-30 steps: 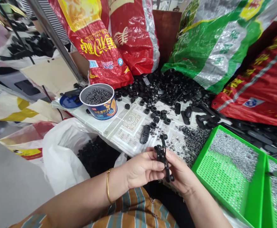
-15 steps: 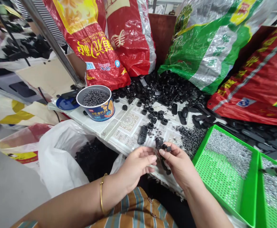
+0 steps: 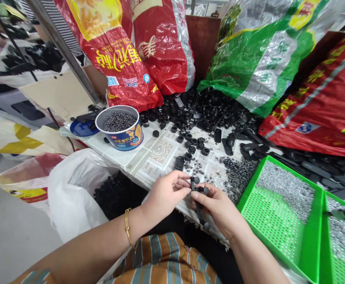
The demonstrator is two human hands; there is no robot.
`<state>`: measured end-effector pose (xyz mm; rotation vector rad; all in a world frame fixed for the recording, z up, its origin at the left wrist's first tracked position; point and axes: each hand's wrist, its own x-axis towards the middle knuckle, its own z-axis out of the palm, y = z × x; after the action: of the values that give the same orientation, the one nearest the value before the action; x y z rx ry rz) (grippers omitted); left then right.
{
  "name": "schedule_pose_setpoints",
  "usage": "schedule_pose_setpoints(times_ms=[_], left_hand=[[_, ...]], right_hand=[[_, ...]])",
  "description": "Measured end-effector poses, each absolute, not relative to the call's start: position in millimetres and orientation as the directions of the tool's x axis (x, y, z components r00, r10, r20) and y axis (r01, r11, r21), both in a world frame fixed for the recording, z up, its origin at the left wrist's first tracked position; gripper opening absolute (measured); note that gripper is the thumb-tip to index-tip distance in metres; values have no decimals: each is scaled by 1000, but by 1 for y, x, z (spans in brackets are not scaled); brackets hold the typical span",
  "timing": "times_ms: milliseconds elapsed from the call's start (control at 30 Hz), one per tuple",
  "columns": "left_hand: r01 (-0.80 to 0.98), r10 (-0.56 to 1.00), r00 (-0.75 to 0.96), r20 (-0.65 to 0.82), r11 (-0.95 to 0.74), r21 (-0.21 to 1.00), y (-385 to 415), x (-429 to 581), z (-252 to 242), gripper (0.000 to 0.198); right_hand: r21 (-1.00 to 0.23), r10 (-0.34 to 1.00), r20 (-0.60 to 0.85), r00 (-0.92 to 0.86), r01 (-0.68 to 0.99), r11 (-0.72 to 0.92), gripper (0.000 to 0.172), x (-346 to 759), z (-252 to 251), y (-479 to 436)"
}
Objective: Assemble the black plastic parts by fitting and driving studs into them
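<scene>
My right hand (image 3: 216, 205) is closed around a long, dark plastic piece with round knobs (image 3: 200, 213), tilted in front of my body. The thumb presses on its near side, and several knobs stick out past the fingers. On its left side, my left hand (image 3: 168, 193) has its thumb and fingertips closed at the upper part of the same piece. Just beyond the left hand lies a flat black plastic part (image 3: 179, 162), its lower end covered by the fingers. Several small black wheel-like parts (image 3: 191, 150) are scattered on the patterned tabletop (image 3: 153, 169) behind it.
A blue tub (image 3: 125, 138) of small dark bits stands at left. Green perforated trays (image 3: 278, 209) with silvery bits sit at right, beside a heap of tiny black pieces (image 3: 239, 171). Sacks (image 3: 263, 67) line the back. A white bag (image 3: 74, 193) hangs lower left.
My left hand has risen slightly and come up against the knobbed piece, now covering part of the flat black part. The knobbed piece has turned and shifted a little in my right hand.
</scene>
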<state>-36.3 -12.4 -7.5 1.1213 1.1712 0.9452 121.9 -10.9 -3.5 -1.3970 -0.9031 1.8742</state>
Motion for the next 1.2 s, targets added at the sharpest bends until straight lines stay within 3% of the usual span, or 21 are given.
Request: schedule_pose_setpoints(times_ms=[100,200,333,433,533,633,700,733,800,867,1000,1200], left_hand=[[113,971,186,-151,132,985,-9,-43,-6,27],[355,989,131,-66,15,935,6,-50,-6,23],[766,1000,7,-4,-3,643,40,-53,-8,46],[849,996,67,-58,-26,528,60,-51,-11,55],[842,993,110,-37,-73,534,66,-50,-12,39],[701,996,54,-66,9,713,56,-49,-11,22],[391,980,34,-198,169,904,43,-44,-9,19],[191,957,61,-283,267,945,36,-41,-7,20],[-151,897,173,-406,432,889,20,-33,-5,22],[-360,844,302,-442,531,767,7,-27,-5,21],[-488,809,412,-419,584,648,-5,-25,-9,20],[-436,799,416,-434,594,676,-7,-29,-13,22]], right_hand=[[-827,797,-527,-295,-38,-561,29,121,-5,-10],[-820,797,-528,-293,-69,-569,29,118,-6,-11],[-787,784,-567,-253,-114,-606,27,117,-3,-15],[-770,779,-583,-228,-149,-620,29,118,-1,-18],[-771,795,-575,-192,-196,-606,29,120,0,-20],[-786,827,-543,-149,-255,-563,29,121,2,-20],[-794,842,-523,-130,-287,-537,28,119,4,-20],[-798,848,-514,-128,-291,-527,28,118,5,-19],[-805,851,-509,-131,-277,-525,29,115,8,-18],[-802,840,-527,-125,-252,-541,31,113,10,-17],[-792,822,-562,-92,-226,-567,32,112,7,-17],[-803,831,-551,-72,-226,-552,30,116,4,-15]])
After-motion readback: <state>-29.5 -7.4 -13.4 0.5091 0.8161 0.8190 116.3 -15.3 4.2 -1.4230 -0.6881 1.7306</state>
